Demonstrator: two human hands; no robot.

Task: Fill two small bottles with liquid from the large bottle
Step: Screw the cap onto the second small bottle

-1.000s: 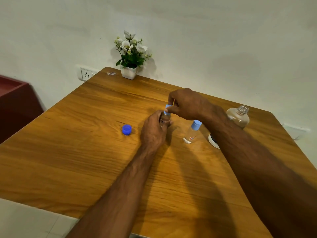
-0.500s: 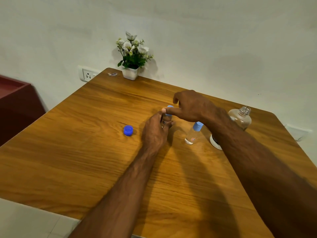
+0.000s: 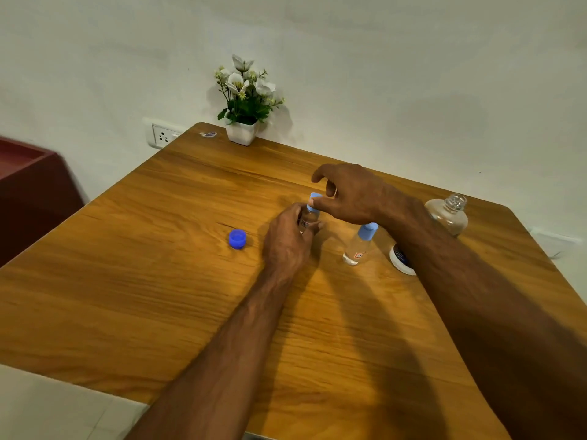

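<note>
Now the left hand [image 3: 287, 241] grips one small bottle [image 3: 307, 219] upright on the bench [image 3: 127, 296], while the right hand [image 3: 347, 193] hovers over its pale cap [image 3: 314, 198], thumb touching, fingers loosely spread. The second small bottle [image 3: 359, 246] stands just beside; the uncapped large bottle [image 3: 449, 214] waits behind the right forearm, a blue cap [image 3: 237, 239] well apart.
</note>
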